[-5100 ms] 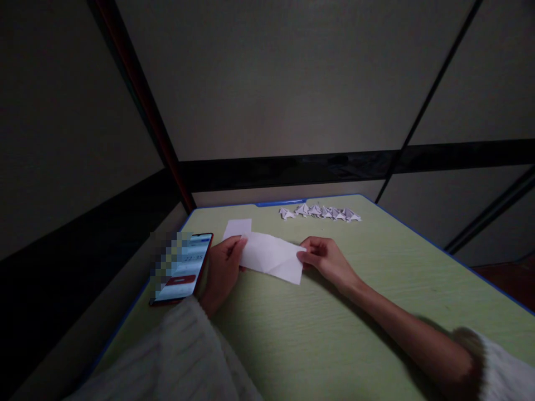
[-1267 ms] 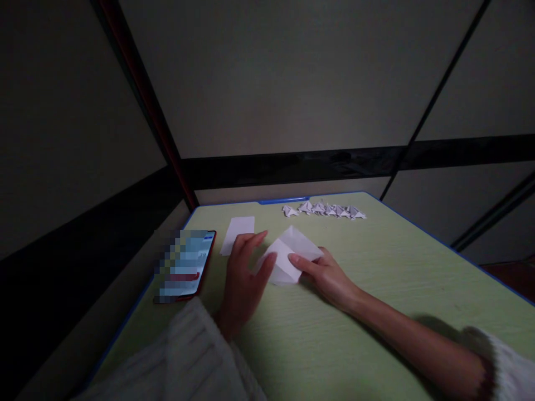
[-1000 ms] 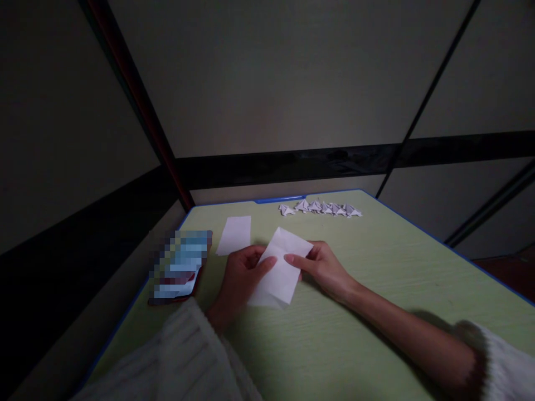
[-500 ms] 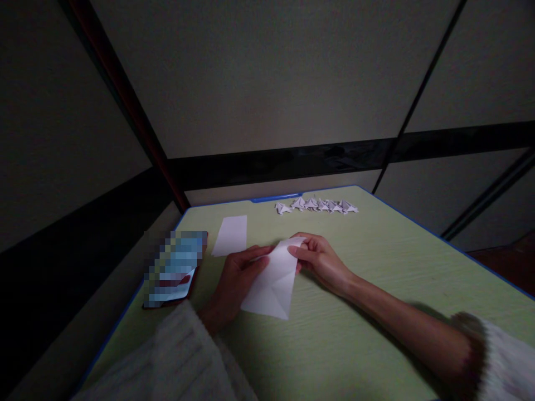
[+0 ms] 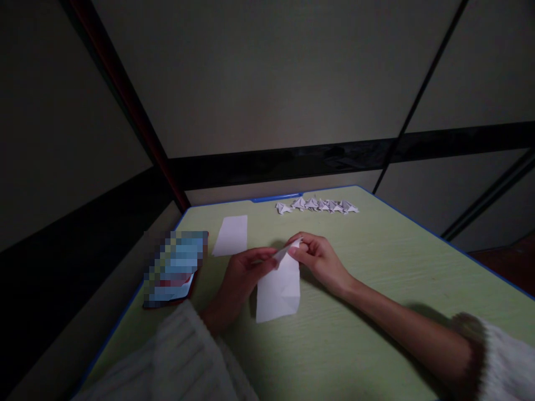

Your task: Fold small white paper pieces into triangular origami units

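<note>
A creased white paper sheet (image 5: pixel 278 288) hangs lengthwise toward me over the green table (image 5: pixel 368 312), its near end resting on the surface. My left hand (image 5: pixel 240 275) pinches the sheet's far edge from the left. My right hand (image 5: pixel 320 259) pinches the same far edge from the right, fingers curled around the top corner. Both hands meet at the top of the sheet, lifting it slightly.
A phone with a lit screen (image 5: pixel 175 268) lies at the table's left edge. A small blank white sheet (image 5: pixel 230 235) lies flat behind my left hand. A row of several folded white paper pieces (image 5: pixel 316 206) lines the far edge. Dark walls surround the table.
The sheet, earlier held wide across the table, has been turned lengthwise. Its far edge is now raised and pinched by both hands, and the lower part has swung straight toward me.
</note>
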A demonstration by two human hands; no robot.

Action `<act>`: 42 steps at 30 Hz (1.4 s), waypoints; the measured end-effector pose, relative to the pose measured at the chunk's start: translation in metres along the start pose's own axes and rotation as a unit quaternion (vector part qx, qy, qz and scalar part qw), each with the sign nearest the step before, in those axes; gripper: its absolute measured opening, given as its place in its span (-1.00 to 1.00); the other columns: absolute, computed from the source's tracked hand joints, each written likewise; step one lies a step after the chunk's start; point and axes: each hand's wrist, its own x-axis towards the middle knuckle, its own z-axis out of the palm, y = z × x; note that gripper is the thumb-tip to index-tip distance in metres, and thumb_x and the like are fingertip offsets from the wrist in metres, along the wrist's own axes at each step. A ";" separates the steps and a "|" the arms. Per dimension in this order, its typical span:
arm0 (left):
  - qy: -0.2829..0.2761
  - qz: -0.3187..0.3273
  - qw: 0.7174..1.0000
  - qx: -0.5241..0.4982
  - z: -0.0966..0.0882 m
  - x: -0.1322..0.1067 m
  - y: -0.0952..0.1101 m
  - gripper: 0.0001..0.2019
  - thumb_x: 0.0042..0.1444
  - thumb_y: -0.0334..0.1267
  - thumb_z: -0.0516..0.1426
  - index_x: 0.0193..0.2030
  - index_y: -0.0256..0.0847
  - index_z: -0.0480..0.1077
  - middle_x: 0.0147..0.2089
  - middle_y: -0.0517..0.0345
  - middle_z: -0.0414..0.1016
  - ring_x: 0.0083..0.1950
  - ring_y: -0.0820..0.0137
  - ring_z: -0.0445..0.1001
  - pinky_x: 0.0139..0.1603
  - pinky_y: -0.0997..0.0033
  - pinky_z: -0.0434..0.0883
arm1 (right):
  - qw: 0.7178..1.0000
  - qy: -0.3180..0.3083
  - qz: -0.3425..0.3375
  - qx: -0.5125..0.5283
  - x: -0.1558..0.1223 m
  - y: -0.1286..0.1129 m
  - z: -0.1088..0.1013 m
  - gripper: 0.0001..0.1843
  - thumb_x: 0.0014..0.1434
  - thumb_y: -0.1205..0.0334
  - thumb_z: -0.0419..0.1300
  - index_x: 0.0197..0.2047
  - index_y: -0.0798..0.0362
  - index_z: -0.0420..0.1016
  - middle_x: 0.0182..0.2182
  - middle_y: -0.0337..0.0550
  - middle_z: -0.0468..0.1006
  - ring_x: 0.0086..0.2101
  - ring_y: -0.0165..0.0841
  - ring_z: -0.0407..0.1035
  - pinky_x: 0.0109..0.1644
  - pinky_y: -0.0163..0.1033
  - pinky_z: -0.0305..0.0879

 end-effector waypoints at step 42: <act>-0.050 0.046 0.987 0.145 0.001 0.001 -0.011 -0.73 -0.14 -0.18 0.05 -0.73 -0.26 0.16 -0.80 0.39 0.07 -0.79 0.66 0.05 -0.81 0.67 -0.01 | 0.997 -0.002 0.074 -0.018 -0.006 0.005 0.012 -0.75 -0.29 0.21 0.27 -0.60 0.16 0.28 -0.70 -0.35 0.29 -0.68 -0.58 0.13 -0.64 -0.46 0.01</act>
